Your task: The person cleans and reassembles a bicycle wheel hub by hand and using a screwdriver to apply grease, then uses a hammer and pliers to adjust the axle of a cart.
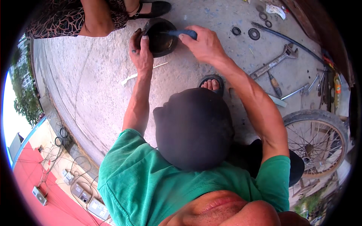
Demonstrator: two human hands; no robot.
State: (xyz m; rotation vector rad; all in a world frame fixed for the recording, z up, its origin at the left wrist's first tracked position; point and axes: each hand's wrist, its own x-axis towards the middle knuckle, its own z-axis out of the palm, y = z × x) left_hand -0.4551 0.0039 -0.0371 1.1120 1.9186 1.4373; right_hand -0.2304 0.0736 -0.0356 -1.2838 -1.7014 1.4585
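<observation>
A dark round cup-like object (161,44) is held up at the top middle of the head view. My left hand (141,52) is closed on its left rim, with dark smudges on the fingers. My right hand (200,44) grips a blue-handled tool (184,34) whose far end goes into the dark hollow; what that end is like is hard to make out. My black-clad knee (193,128) is below, and my sandalled foot (210,84) is on the concrete between my arms.
Another person's leg (96,17) and black shoe (151,9) are at top left. An adjustable wrench (274,61), several rubber rings (253,34), a long dark bar (290,42) and other tools (298,92) lie at right. A spoked wheel (307,147) is lower right.
</observation>
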